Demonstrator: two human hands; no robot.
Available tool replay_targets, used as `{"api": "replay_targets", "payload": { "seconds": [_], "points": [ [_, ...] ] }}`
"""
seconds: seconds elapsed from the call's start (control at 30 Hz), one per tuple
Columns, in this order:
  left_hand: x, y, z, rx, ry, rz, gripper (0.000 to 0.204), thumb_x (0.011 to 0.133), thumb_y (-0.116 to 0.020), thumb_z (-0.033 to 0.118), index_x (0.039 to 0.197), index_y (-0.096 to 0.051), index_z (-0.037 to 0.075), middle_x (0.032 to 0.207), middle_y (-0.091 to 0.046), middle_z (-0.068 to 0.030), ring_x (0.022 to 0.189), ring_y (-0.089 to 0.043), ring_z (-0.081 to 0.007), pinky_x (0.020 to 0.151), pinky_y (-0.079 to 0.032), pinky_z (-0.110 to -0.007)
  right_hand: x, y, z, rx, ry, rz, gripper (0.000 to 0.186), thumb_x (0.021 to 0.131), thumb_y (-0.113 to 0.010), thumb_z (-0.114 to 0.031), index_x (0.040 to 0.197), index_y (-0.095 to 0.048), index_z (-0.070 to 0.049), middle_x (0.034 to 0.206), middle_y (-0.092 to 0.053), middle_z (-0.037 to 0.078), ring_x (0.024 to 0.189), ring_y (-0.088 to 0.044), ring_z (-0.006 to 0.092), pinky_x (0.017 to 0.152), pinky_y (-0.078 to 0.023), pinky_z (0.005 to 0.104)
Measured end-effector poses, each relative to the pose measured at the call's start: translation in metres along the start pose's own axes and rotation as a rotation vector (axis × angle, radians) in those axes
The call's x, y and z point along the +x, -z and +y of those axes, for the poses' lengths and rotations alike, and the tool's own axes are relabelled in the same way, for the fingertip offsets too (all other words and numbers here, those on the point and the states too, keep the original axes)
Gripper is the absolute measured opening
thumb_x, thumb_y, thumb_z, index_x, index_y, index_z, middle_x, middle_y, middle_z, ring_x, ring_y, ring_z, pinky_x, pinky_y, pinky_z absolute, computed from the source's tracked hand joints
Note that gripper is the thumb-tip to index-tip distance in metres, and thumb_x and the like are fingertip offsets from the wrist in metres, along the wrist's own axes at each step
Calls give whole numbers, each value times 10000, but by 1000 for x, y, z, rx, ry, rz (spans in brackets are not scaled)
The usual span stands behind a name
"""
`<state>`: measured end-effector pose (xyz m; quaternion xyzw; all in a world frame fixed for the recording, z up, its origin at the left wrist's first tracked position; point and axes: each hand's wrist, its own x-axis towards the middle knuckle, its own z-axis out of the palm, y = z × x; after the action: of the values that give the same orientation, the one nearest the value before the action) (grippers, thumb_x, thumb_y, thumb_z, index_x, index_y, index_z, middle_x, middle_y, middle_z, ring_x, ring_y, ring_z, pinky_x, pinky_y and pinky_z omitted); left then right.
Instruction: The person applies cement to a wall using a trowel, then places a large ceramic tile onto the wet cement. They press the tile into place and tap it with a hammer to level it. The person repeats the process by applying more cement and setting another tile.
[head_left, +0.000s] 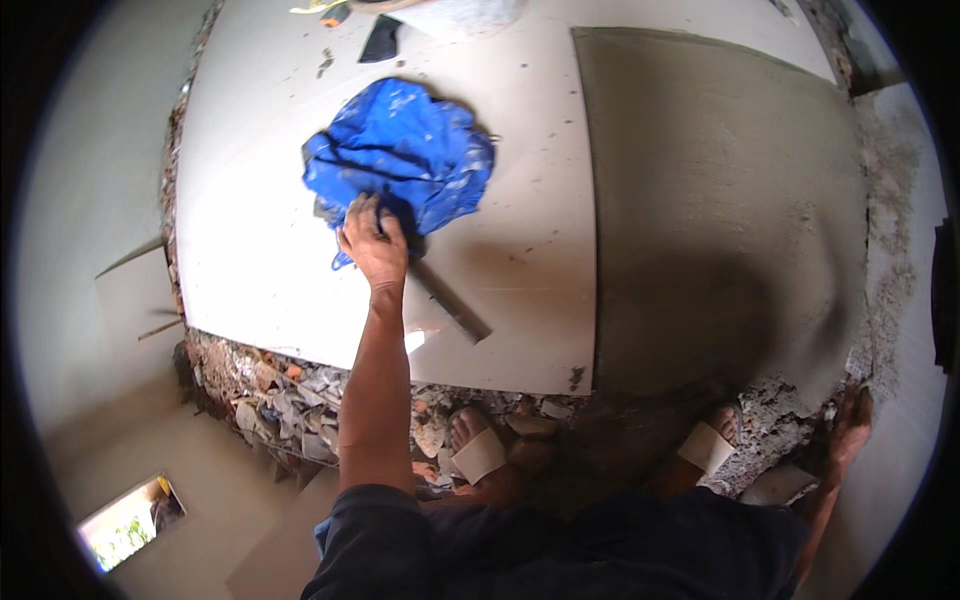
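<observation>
My left hand is closed at the near edge of a crumpled blue cloth spotted with pale splashes. From under the hand a long, flat grey trowel slants out to the lower right; its handle is hidden by my fingers. Cloth and trowel are over a large white panel. At the far right my right hand is low against the pale wall, its fingers hard to make out.
Smooth wet grey mortar covers the area right of the panel. Broken rubble lines the near edge, where my sandalled feet stand. A dark scraper blade lies at the panel's far side. The right wall is mortar-stained.
</observation>
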<state>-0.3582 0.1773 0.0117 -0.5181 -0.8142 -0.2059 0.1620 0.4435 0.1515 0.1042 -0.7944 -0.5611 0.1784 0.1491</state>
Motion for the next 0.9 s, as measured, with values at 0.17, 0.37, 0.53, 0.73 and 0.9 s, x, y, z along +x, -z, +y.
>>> {"api": "replay_targets", "payload": {
  "seconds": [0.17, 0.37, 0.53, 0.73, 0.9],
  "points": [
    [-28, 25, -55, -575, 532, -180, 409, 849, -604, 212, 1170, -583, -41, 1196, -585, -227, 1094, -574, -342, 957, -431, -392, -13, -3, 23, -78, 69, 34, 432, 948, -557, -204, 1279, -490, 65, 1247, -550, 202, 1110, -542, 301, 980, -395, 369],
    [-50, 29, -32, -95, 74, -128, 617, 767, -677, 310, 1303, -496, 65, 1250, -540, -201, 1155, -515, -368, 1068, -296, -493, -27, -7, 45, 113, 18, -1, 430, 948, -551, -229, 1265, -507, 59, 1306, -508, 200, 1152, -521, 315, 998, -383, 371],
    [-17, 16, -14, 113, 196, -230, 206, 848, -577, 205, 997, -671, 97, 1077, -654, -131, 1032, -603, -244, 1011, -342, -527, -32, -9, 61, -285, 219, -11, 459, 948, -558, -240, 1269, -490, 81, 1293, -513, 197, 1130, -533, 280, 987, -406, 361],
    [71, 99, -130, -50, 338, 485, 332, 968, -482, 240, 1209, -570, 32, 1118, -649, -160, 1005, -635, -265, 860, -518, -350, -33, -11, 60, -57, 171, -15, 484, 953, -557, -266, 1273, -479, 89, 1269, -524, 205, 1146, -517, 268, 971, -417, 368],
    [159, 258, -183, 30, 417, 890, 384, 932, -498, 265, 1112, -602, -58, 1028, -661, -205, 806, -648, -310, 730, -541, -375, -38, -5, 38, 112, 105, -90, 506, 944, -572, -276, 1264, -478, 104, 1224, -550, 232, 1134, -526, 287, 964, -415, 379]
  ]
}}
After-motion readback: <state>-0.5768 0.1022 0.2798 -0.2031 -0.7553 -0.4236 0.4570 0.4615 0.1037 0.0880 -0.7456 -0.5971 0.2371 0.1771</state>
